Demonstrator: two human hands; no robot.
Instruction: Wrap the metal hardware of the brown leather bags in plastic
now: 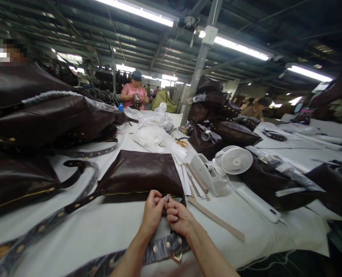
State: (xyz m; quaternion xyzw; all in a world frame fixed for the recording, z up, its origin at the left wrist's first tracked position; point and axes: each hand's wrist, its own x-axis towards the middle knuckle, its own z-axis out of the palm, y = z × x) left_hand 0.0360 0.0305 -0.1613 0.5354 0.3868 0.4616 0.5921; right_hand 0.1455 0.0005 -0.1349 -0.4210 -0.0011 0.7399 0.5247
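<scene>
A dark brown leather bag (pixel 142 169) lies on the white-covered table, its yellow zipper edge facing me. At the right end of that zipper, my left hand (pixel 154 209) and my right hand (pixel 179 216) meet with fingertips pinched together. Between them shows a small pale, shiny bit, too small to name; it may be attached to the bag. The bag's strap (pixel 45 225), studded with gold and partly wrapped in clear plastic, curves round the left and passes beneath my forearms.
Brown bags (pixel 41 119) are heaped at the left, and another stack (pixel 217 115) stands by the post. A white fan (pixel 236 159), a plastic holder (pixel 208 177), paper strips (pixel 191 179) and orange-handled scissors (pixel 181 142) lie rightward. Across the table stands a co-worker in pink (pixel 135 92).
</scene>
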